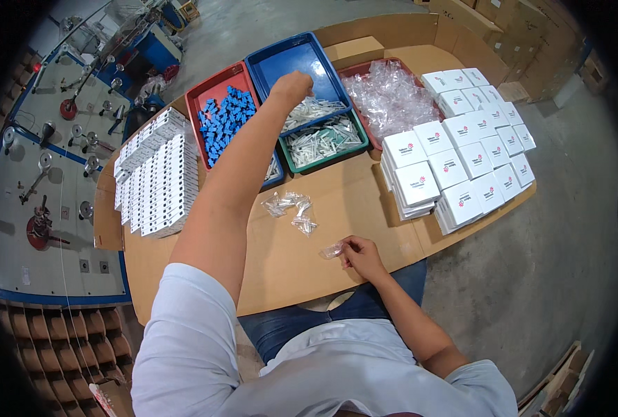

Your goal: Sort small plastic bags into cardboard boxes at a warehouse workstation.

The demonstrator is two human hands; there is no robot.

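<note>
At far left, stacked white cartons [159,174] stand near the edge of the tabletop [267,264]; a brush from your left sleeve could topple the upper row. Next, a red tray [204,88] holds loose blue pieces [227,124], partly behind your forearm, where a low elbow might drag some out. Small filled bags [296,201] lie loose in the middle and, lying in the open, could be swept aside. Your left hand [293,87] is over the blue tray [281,59], above slim white parts [314,111]; its fingertips are hidden, so whether it grips anything cannot be told. The blue tray appears to overlap the green tray [331,162], so leaning on its rim could tip it and mix their contents. Your right hand [363,256] pinches a clear bag [332,251] just above the tabletop, near your lap; a slack pinch could let it slip. At right, white square boxes [455,156] are stacked unevenly; a knock could slide the near ones.
</note>
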